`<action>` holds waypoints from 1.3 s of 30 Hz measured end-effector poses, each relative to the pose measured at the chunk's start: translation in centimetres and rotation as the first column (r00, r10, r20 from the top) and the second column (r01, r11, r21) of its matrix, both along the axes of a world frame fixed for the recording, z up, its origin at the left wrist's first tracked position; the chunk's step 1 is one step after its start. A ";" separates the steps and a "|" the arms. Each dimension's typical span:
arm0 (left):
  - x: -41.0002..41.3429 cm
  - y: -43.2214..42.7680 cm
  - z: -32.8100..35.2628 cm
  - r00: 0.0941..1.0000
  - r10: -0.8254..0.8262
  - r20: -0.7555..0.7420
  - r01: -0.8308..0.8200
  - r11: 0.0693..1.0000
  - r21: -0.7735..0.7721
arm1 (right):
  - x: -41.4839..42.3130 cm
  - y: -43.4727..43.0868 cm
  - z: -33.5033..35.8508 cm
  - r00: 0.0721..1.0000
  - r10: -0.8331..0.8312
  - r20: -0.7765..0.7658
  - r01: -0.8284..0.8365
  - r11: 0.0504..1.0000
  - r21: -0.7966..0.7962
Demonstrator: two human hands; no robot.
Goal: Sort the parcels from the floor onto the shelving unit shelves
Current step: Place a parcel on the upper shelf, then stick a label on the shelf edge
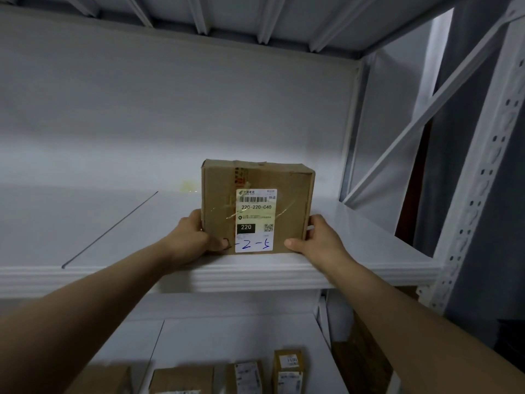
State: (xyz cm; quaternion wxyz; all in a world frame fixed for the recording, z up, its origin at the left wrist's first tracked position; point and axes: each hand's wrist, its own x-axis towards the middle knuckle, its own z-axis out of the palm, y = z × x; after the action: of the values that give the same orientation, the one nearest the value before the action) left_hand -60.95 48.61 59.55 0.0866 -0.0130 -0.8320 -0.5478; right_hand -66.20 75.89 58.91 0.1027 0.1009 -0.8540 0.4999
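Note:
A brown cardboard parcel (218,200) stands upright on its edge near the front of a white shelf (113,223) of the shelving unit. Its white shipping label faces me, printed "220-220-C40" with blue handwriting at the bottom. My left hand (193,237) grips the parcel's lower left side, thumb on the front face. My right hand (318,240) grips the lower right side the same way. The parcel's bottom edge rests on the shelf surface.
The shelf below (227,336) carries several smaller cardboard parcels (288,368) along its front. A white perforated upright post (483,172) and a diagonal brace (420,123) stand at the right. The shelf above (199,21) hangs overhead. A seam (110,228) runs across the shelf at left.

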 end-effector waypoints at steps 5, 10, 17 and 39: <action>-1.8 0.3 1.1 0.998 0.020 0.052 -0.017 0.999 -0.048 | -1.5 -0.8 0.6 0.999 -0.049 -0.002 0.049 0.991 0.121; -3.8 -0.2 1.7 0.985 0.136 0.109 -0.137 0.991 0.000 | -3.5 -2.2 1.5 0.997 -0.072 0.017 0.067 0.979 0.195; -6.8 -1.3 1.5 0.964 0.232 0.133 -0.241 0.969 0.051 | -6.0 -4.1 1.9 0.996 -0.086 0.039 0.073 0.962 0.263; 10.5 -10.1 0.9 0.979 0.192 -0.069 -0.203 0.945 -0.257 | 9.5 -21.0 2.7 0.992 0.057 0.109 -0.092 0.935 0.342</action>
State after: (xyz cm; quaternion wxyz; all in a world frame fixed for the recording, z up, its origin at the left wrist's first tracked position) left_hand -50.41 38.49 60.48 0.1564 0.0474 -0.8923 -0.4209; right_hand -56.65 54.88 61.58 0.0224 0.1251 -0.9281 0.3499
